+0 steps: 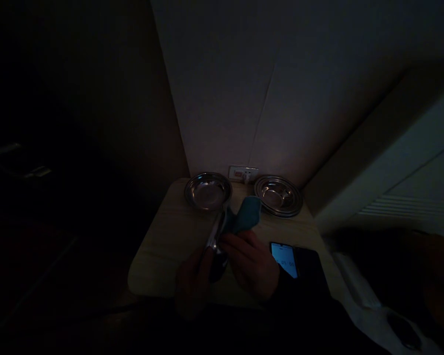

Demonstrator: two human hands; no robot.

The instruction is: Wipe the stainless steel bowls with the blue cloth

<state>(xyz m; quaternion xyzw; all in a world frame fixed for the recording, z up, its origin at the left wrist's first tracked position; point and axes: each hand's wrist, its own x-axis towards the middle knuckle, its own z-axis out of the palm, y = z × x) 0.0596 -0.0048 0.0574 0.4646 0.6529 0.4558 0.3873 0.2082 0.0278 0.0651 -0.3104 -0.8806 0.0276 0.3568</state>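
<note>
In the dim head view, my left hand point(194, 283) is closed on the near side of a shiny metal dish point(215, 235), held tilted and seen almost edge-on above the table. My right hand point(253, 264) grips a teal cloth point(247, 214) and presses it against the dish. A loose end of the cloth sticks up past my right fingers. Darkness and my fingers hide much of the dish, so its full shape does not show.
A round metal dish point(208, 191) stands at the table's back left. Several similar dishes are stacked point(277, 195) at the back right. Between them a wall socket point(243, 173) holds a plug. A lit phone point(284, 259) lies right of my hands on the wooden table point(159, 251).
</note>
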